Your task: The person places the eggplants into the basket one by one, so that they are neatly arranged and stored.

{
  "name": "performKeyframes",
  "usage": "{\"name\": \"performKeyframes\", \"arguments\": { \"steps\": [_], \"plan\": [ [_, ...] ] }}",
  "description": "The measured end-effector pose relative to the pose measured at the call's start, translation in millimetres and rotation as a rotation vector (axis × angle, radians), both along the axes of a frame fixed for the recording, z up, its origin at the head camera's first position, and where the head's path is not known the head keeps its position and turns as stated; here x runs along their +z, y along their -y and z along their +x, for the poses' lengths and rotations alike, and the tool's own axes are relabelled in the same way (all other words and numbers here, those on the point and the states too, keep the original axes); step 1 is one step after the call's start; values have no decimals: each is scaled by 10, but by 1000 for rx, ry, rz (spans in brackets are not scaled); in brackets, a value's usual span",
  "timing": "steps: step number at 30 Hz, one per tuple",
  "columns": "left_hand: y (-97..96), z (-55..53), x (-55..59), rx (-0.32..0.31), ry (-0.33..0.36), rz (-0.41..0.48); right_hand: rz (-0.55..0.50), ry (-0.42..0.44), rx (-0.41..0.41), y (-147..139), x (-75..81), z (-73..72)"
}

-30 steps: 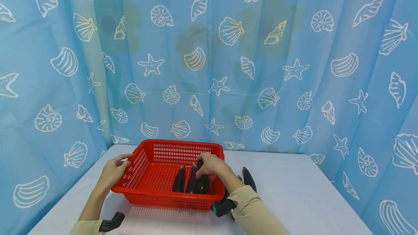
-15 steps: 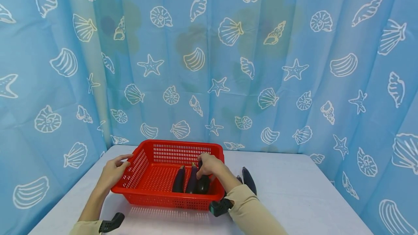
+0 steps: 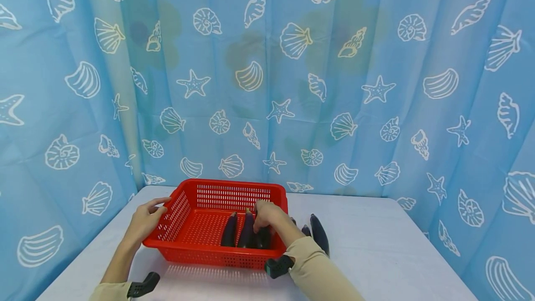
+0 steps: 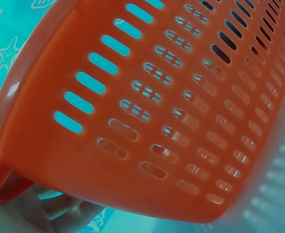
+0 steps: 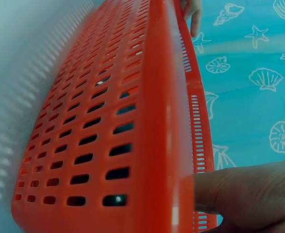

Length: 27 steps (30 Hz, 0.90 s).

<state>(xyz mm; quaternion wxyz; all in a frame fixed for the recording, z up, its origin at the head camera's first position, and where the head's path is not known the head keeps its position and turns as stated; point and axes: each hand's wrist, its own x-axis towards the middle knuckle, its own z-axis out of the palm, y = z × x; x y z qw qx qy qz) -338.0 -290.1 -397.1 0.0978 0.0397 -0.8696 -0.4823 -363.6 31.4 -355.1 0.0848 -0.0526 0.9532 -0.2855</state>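
A red plastic basket point(image 3: 200, 257) stands on the white table with several dark purple eggplants in its right part. My left hand point(image 3: 145, 219) holds the basket's left rim; in the left wrist view, its fingers point(image 4: 69, 213) show past the basket's edge. Inside the basket, my right hand point(image 3: 269, 215) grips the rightmost eggplant point(image 3: 263, 239) from above, covering its upper end. Beside that lie another eggplant point(image 3: 246, 231) and, farther left, a third eggplant point(image 3: 229, 231). The right wrist view shows the basket's slotted wall and my right thumb point(image 5: 249, 194) beyond the rim.
More eggplants lie on the white table point(image 3: 376, 245) to the right of the basket, among them a long eggplant point(image 3: 319, 233) and a partly hidden eggplant point(image 3: 306, 230). A blue curtain point(image 3: 267, 106) with white shells hangs behind and at both sides.
My right hand has shifted slightly right and lower in the basket, over the rightmost eggplant, whose upper end is now covered. The left hand and the basket have not moved.
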Motion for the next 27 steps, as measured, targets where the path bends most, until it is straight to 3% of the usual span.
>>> {"name": "performKeyframes", "arguments": {
  "steps": [14, 27],
  "plan": [
    [5, 13, -13, 1, 7, 5, 112, 56, -37, 98, -75, 11],
    [12, -9, -7, -2, -2, 3, 115, 56, -52, 117, -78, 7]
  ]
}}
